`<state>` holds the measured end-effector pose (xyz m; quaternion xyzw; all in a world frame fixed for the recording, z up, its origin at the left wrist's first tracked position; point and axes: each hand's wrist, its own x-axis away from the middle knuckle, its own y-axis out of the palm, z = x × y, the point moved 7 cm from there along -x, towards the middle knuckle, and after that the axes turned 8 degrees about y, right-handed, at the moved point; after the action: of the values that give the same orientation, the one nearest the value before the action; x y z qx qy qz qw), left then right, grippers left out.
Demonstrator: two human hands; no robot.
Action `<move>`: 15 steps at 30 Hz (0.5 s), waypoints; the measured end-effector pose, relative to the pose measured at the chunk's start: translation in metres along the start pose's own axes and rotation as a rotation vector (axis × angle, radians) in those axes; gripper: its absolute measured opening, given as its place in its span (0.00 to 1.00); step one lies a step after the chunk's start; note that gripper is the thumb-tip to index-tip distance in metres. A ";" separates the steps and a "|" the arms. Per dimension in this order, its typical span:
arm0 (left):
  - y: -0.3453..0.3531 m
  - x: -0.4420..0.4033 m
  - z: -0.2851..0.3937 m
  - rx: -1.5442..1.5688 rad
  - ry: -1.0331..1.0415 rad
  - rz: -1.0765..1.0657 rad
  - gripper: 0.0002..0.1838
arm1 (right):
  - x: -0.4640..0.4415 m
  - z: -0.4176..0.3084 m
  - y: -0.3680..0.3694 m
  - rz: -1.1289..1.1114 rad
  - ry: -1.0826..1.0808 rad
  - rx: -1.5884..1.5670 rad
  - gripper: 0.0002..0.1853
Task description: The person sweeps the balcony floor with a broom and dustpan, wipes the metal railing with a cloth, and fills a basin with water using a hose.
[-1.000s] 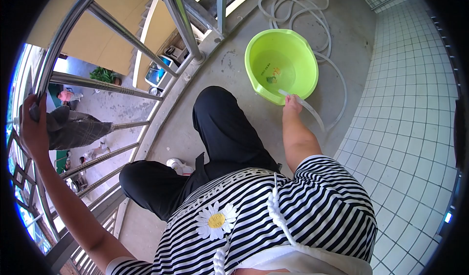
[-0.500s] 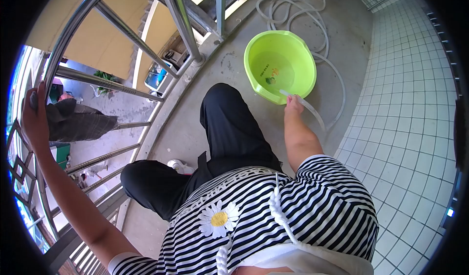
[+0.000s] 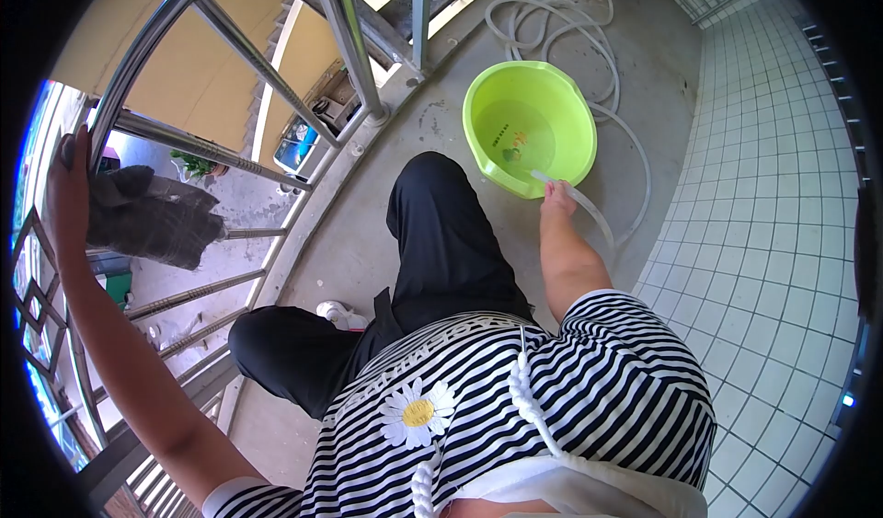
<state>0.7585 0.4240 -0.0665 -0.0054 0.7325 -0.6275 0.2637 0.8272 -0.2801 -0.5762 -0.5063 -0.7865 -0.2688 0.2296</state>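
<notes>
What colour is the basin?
The basin is bright lime green, seen best in the head view.

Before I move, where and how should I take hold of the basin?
Probably take the basin by its left rim, coming from the left: it sits upright with that raised edge exposed, while the right hand and hose are at the near edge.

There is one basin (image 3: 476,141) and one hose (image 3: 593,210), whose loops overlap too much to count. One left hand (image 3: 69,191) and one right hand (image 3: 557,198) make two. One railing (image 3: 349,44) and one cloth (image 3: 156,214) show. Clothing comes to one shirt (image 3: 625,371), one daisy (image 3: 418,413), two cords (image 3: 524,394), two trouser legs (image 3: 446,233) and one shoe (image 3: 340,315). One tiled wall (image 3: 745,270) stands.
</notes>
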 end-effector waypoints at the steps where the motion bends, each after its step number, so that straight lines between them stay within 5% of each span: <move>1: 0.009 -0.002 -0.009 0.106 -0.041 -0.095 0.27 | 0.000 -0.001 0.000 0.008 -0.004 -0.005 0.11; 15: 0.010 0.005 -0.001 0.294 -0.004 -0.040 0.24 | 0.006 -0.002 0.001 0.006 0.013 -0.029 0.12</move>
<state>0.7569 0.4255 -0.0780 0.0174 0.6319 -0.7331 0.2508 0.8265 -0.2767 -0.5711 -0.5101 -0.7797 -0.2828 0.2280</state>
